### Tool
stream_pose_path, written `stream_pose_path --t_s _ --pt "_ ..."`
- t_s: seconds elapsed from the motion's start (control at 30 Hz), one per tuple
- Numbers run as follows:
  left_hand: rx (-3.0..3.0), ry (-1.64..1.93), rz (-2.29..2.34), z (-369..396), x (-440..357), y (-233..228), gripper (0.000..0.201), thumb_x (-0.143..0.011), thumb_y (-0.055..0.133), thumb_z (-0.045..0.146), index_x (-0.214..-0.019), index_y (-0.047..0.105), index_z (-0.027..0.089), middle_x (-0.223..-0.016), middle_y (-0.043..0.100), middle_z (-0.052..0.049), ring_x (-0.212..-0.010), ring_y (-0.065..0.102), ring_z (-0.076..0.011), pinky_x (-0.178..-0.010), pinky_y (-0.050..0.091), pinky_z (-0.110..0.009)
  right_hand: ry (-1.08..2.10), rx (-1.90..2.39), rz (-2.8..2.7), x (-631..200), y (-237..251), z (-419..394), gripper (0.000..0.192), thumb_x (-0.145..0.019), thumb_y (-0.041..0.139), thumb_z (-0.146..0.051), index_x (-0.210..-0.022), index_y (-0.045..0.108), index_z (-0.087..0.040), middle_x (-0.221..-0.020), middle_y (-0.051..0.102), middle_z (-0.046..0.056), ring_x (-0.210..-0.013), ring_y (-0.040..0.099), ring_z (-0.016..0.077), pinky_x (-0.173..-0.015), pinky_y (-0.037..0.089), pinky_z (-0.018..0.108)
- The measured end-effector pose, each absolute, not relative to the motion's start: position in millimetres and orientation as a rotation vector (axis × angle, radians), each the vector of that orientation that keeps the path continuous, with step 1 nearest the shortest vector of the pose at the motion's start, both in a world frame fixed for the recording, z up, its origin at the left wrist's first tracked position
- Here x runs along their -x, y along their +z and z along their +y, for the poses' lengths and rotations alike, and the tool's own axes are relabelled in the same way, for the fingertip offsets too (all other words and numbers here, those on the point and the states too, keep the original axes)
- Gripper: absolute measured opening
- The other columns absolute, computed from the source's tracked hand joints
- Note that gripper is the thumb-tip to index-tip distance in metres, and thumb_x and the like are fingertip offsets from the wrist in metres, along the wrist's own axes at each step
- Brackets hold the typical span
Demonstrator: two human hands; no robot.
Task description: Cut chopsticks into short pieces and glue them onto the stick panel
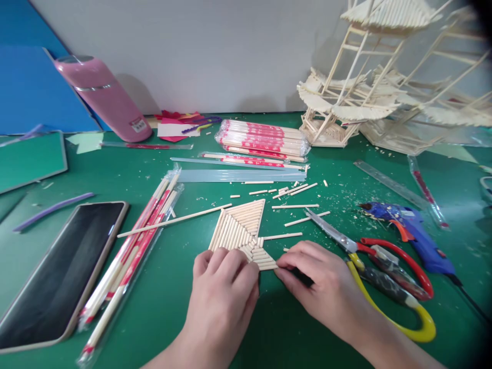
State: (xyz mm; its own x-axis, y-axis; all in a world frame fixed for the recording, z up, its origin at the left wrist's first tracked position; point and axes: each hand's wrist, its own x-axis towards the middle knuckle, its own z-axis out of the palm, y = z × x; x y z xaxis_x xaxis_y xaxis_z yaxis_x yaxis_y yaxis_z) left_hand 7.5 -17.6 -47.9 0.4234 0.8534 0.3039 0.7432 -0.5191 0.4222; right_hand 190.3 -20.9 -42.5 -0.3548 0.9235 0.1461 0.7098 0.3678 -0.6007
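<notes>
Head view, green table (161, 307): a smooth top filling the lower scene, sprinkled with pale crumbs, thickest right of centre.
Wall (211, 51): plain grey, rising behind the far edge, with soft shadows on it.
Blue panel (23, 87): upright at the far left, its edge slanting.
Stick panel (232, 230): on the table near the centre, pale rods laid side by side in angled sections, its near edge at the hands.
Left hand (226, 292): fingers curled over the panel's near edge, touching it; whether they grip it, I cannot tell.
Right hand (326, 282): thumb and fingertips pinching the panel's right near corner.
Loose sticks (295, 206): scattered beyond and right of the panel, some cut short.
Left side: a dark-screened phone (61, 271) lies near, beside wrapped chopsticks (134, 251); one long stick (200, 214) crosses these toward the panel.
Far edge: a pink bottle (103, 97) at left, coloured paper (177, 128) beside it, then a wrapped bundle (265, 138) with translucent strips (238, 176) on its near side.
Far right: stick towers (361, 113), tiered, before the wall.
Right side: scissors (352, 246) with red and yellow handles, beside a blue glue gun (417, 236), its black cord (472, 302) running off right.
</notes>
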Motion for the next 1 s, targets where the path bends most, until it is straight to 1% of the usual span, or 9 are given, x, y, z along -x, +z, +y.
stream_pose_path --t_s 0.27,0.47,0.53,0.8,0.9,0.93,1.0 --pt "-2.492 0.712 1.435 -20.3 -8.2 -47.3 0.02 -0.084 0.042 0.014 -0.072 0.057 0.019 -0.071 0.055 -0.002 -0.068 0.046 -0.0174 -0.069 0.03 -0.036 0.669 1.413 -2.244 -190.1 -40.2 -21.1 0.013 -0.088 0.044 -0.022 -0.081 0.055 -0.02 -0.077 0.055 0.001 -0.073 0.051 0.0142 -0.064 0.039 0.028" --pt "-2.694 0.772 1.402 -24.3 -9.2 -44.2 0.02 -0.085 0.041 0.017 -0.083 0.06 0.02 -0.071 0.059 -0.003 -0.07 0.046 -0.0189 -0.076 0.028 -0.041 0.75 1.333 -2.225 -190.5 -33.2 -23.7 0.011 -0.088 0.044 -0.02 -0.082 0.054 -0.02 -0.08 0.055 0.0 -0.076 0.049 0.0135 -0.067 0.038 0.028" --pt "-2.701 0.808 1.381 -25.1 -8.7 -45.0 0.021 -0.086 0.039 0.017 -0.084 0.06 0.02 -0.07 0.06 -0.003 -0.071 0.046 -0.0191 -0.077 0.027 -0.041 0.764 1.321 -2.22 -190.3 -30.5 -25.3 0.011 -0.087 0.044 -0.019 -0.081 0.054 -0.02 -0.079 0.055 0.0 -0.075 0.049 0.0129 -0.066 0.038 0.027" --pt "-2.747 0.832 1.299 -25.1 -6.5 -47.2 0.024 -0.087 0.035 0.016 -0.083 0.059 0.019 -0.07 0.059 -0.003 -0.071 0.049 -0.0201 -0.075 0.028 -0.04 0.693 1.292 -2.154 -183.2 -26.7 -28.6 0.01 -0.085 0.048 -0.021 -0.08 0.057 -0.019 -0.078 0.057 0.0 -0.073 0.052 0.0121 -0.065 0.041 0.026" --pt "-2.731 0.86 1.273 -24.3 -5.7 -47.3 0.022 -0.087 0.038 0.015 -0.083 0.059 0.018 -0.067 0.058 -0.002 -0.068 0.048 -0.0189 -0.072 0.029 -0.039 0.569 1.319 -1.99 -200.3 -21.2 -27.5 0.008 -0.082 0.052 -0.023 -0.088 0.057 -0.02 -0.081 0.059 0.002 -0.073 0.055 0.0133 -0.065 0.044 0.026" --pt "-2.717 0.873 1.257 -24.3 -5.4 -47.2 0.02 -0.087 0.039 0.015 -0.083 0.059 0.017 -0.067 0.058 -0.002 -0.067 0.047 -0.0182 -0.071 0.029 -0.039 0.469 1.38 -1.879 -212.7 -19.5 -27.8 0.01 -0.082 0.052 -0.024 -0.09 0.056 -0.021 -0.081 0.059 0.002 -0.072 0.055 0.0135 -0.063 0.045 0.026" --pt "-2.683 0.887 1.222 -24.7 -4.8 -46.5 0.016 -0.086 0.043 0.014 -0.083 0.058 0.017 -0.067 0.059 -0.002 -0.065 0.048 -0.0166 -0.071 0.03 -0.038 0.157 1.61 -1.646 -248.8 -19.4 -30.4 0.01 -0.081 0.054 -0.025 -0.09 0.057 -0.023 -0.083 0.06 0.003 -0.071 0.056 0.0153 -0.063 0.044 0.028"
